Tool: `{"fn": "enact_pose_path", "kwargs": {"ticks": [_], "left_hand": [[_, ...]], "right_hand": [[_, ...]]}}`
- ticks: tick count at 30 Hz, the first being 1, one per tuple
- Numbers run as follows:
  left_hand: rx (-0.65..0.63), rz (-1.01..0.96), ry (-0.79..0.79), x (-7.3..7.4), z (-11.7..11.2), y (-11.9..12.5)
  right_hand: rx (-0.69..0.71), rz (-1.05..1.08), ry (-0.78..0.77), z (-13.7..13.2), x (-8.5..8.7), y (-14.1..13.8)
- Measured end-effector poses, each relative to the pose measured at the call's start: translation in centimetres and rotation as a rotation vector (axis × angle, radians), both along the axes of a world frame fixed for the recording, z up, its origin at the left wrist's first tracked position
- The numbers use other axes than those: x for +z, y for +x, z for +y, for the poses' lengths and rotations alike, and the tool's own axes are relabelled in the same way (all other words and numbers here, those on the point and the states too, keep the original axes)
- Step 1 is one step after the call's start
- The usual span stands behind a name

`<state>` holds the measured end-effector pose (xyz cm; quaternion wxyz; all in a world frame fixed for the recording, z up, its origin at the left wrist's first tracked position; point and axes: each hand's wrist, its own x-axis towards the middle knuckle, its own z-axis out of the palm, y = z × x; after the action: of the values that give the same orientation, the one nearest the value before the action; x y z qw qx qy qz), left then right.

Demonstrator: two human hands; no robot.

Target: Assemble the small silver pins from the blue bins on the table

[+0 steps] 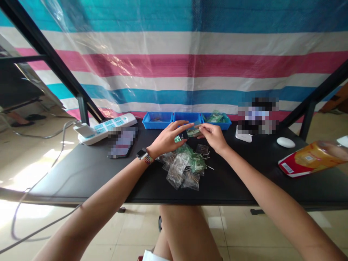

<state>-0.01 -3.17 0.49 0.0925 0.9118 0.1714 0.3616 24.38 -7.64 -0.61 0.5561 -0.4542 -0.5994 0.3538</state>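
My right hand (214, 137) pinches a small clear plastic packet (193, 131) with something pale green in it, just in front of the blue trays. Beside it my left hand (170, 137) has its fingers stretched out and apart, with the fingertips close to that packet; whether they touch it I cannot tell. Below both hands lies a pile of small clear packets (178, 168), some with brownish pin-like pieces. Green packets (198, 162) and thin silvery pins are mixed into the pile.
Three joined blue trays (157, 125) stand at the table's back; the right one holds green packets (216, 116). To the left are a power strip (111, 125) and a phone (123, 143). On the right lie a white oval object (285, 142) and a drink bottle (312, 158).
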Motion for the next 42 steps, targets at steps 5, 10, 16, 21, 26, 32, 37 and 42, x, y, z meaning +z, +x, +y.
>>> {"fn": "enact_pose_path", "kwargs": {"ticks": [5, 10, 16, 21, 26, 32, 37, 42], "left_hand": [[0.049, 0.02, 0.127, 0.2, -0.2, -0.4], [0.036, -0.213, -0.037, 0.0, -0.3, 0.3], [-0.005, -0.243, -0.204, 0.2, -0.8, 0.9], [0.033, -0.218, -0.212, 0.3, -1.3, 0.7], [0.004, -0.105, -0.06, 0.4, -1.3, 0.5], [0.102, -0.211, -0.081, 0.4, -1.1, 0.4], [0.1, -0.192, -0.146, 0.2, -1.0, 0.6], [0.161, -0.149, -0.199, 0.0, -1.3, 0.8]], "right_hand": [[0.124, 0.227, -0.154, -0.9, 0.6, -1.5], [0.108, 0.191, -0.07, -1.8, 0.9, -1.9], [0.13, 0.145, -0.01, -1.8, 0.7, -2.3], [0.101, 0.291, -0.107, -1.3, 0.6, -2.0], [0.167, 0.371, -0.188, -1.6, 0.8, -2.0], [0.198, 0.188, -0.161, -2.2, 1.1, -2.1], [0.074, 0.0, -0.003, -2.5, 1.0, -2.6], [0.07, 0.156, -0.078, -1.2, 0.7, -1.9]]}}
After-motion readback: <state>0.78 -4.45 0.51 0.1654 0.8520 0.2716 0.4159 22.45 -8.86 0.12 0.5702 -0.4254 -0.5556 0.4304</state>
